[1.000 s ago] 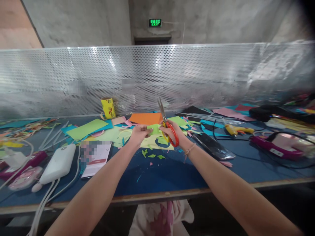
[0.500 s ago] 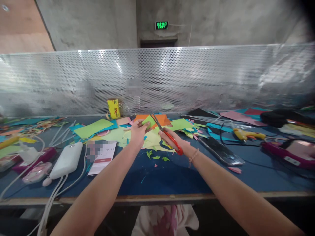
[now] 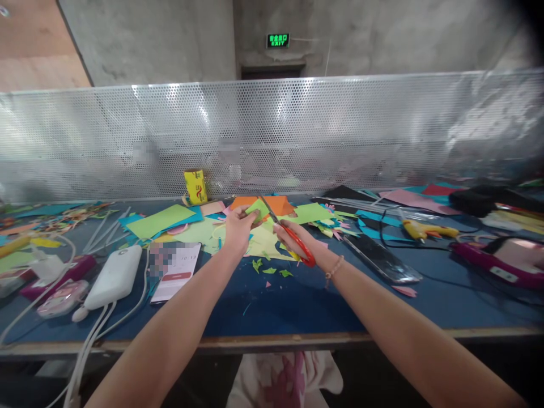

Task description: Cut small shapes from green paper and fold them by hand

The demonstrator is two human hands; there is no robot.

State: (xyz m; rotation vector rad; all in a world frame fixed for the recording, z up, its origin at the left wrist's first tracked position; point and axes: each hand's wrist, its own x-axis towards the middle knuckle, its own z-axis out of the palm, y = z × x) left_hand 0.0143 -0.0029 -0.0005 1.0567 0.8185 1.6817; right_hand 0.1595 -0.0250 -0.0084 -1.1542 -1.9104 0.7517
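Note:
My left hand (image 3: 237, 228) pinches a small piece of light green paper (image 3: 257, 209) and holds it just above the blue table (image 3: 297, 294). My right hand (image 3: 293, 238) grips red-handled scissors (image 3: 291, 234), its fingers through the loops, with the blades pointing up and left at the green piece. Below both hands lie pale yellow-green sheets (image 3: 261, 241) and a few small green scraps (image 3: 270, 267). An orange sheet (image 3: 278, 204) lies just behind the held piece.
A phone (image 3: 175, 271), a white power bank (image 3: 114, 276) with cables and a pink device (image 3: 55, 272) lie to the left. A glue gun (image 3: 427, 231), a dark phone (image 3: 382, 259) and a magenta machine (image 3: 501, 258) lie right. A perforated metal screen (image 3: 272, 136) backs the table.
One second ago the scissors pointed straight up beside the paper; they have since tilted left, blades at the green piece. My left hand lifted the piece slightly away from me. Little differs over the last half second.

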